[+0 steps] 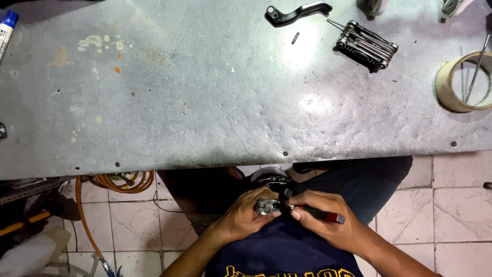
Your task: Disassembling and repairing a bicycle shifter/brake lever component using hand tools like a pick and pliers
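Here, below the near edge of the metal workbench (pixel 205 102), I hold both hands over my lap. My left hand (pixel 243 218) is closed around a small silvery metal part (pixel 266 206). My right hand (pixel 320 223) grips a black-handled screwdriver with a red end (pixel 320 214), its tip touching that part. On the bench, near the far right corner, lie a black lever (pixel 300 12), a folding hex-key set (pixel 365 46) and, at the right edge, a roll of tape (pixel 461 82).

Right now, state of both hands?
Left hand: closed on a small metal part.
Right hand: closed on a screwdriver with a black-and-red handle, tip at the part.
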